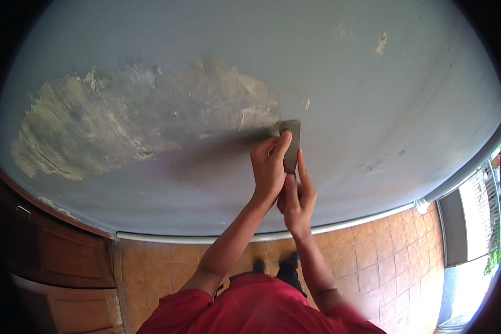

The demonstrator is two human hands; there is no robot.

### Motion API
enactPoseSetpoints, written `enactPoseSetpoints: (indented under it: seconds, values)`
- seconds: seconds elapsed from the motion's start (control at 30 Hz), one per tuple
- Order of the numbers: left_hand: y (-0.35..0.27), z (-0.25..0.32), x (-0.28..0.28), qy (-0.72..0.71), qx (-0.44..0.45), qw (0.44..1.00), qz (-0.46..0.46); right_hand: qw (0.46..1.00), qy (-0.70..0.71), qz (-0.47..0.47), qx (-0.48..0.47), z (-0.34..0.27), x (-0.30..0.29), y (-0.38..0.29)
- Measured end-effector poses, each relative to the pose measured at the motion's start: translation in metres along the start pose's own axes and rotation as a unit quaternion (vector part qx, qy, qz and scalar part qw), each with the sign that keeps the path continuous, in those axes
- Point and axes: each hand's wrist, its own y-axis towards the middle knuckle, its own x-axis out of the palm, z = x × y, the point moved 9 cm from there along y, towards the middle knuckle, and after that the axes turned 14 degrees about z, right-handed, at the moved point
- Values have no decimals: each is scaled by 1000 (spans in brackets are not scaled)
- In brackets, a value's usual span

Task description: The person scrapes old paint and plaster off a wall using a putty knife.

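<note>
A flat metal scraper blade [292, 150], probably a putty knife, stands nearly upright against the grey-blue painted wall [350, 104]. My right hand [299, 200] grips its lower end, where the handle is mostly hidden by the fingers, with one finger stretched along the blade's right edge. From the left, my left hand [271, 167] presses its thumb on the blade's upper part; its other fingers are curled. The blade's top lies at the right end of a large rough patch [183, 100] of bared, peeling wall surface.
A white pipe [359, 221] runs along the foot of the wall above orange floor tiles [367, 250]. Brown wooden panelled doors [73, 254] stand at lower left. A railing [484, 192] is at the right. Smaller chipped spots [382, 43] mark the wall.
</note>
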Motion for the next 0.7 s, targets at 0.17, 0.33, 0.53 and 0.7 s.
enactPoseSetpoints:
  seconds: [0.17, 0.33, 0.53, 0.7]
  values:
    - [8, 26, 8, -22, 35, 999, -11, 1000, 9, 3, -25, -13, 6, 3]
    - [5, -10, -5, 15, 4, 1000, -1, 1000, 21, -6, 12, 11, 3, -9]
    - [10, 20, 5, 1, 28, 999, -20, 999, 16, -20, -24, -19, 14, 6]
    - [11, 10, 5, 7, 30, 999, -23, 1000, 0, 2, -12, -9, 7, 4]
